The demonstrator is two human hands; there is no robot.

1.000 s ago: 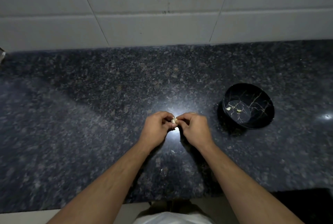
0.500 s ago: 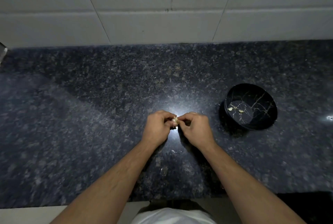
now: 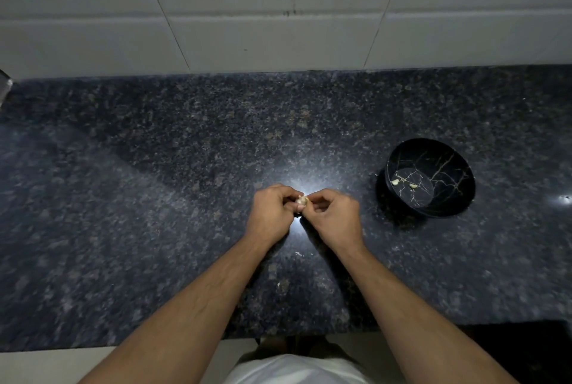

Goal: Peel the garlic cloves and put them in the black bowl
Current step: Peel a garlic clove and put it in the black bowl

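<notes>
A small pale garlic clove [image 3: 301, 200] is held between my two hands above the dark granite counter [image 3: 154, 198]. My left hand [image 3: 272, 213] pinches it with curled fingers, and my right hand [image 3: 335, 218] pinches it from the other side. Most of the clove is hidden by fingertips. To the right stands the black bowl [image 3: 458, 195] with gold vein lines, and two peeled cloves [image 3: 413, 185] lie on its floor.
Small bits of pale garlic skin [image 3: 298, 253] lie on the counter below my hands. A white tiled wall [image 3: 278, 12] rises behind the counter. The counter's front edge runs just in front of my body. A bright glare spot sits under my hands.
Both hands stay together on the clove with only slight finger movement. The view has shifted a little, so the bowl sits slightly further right.
</notes>
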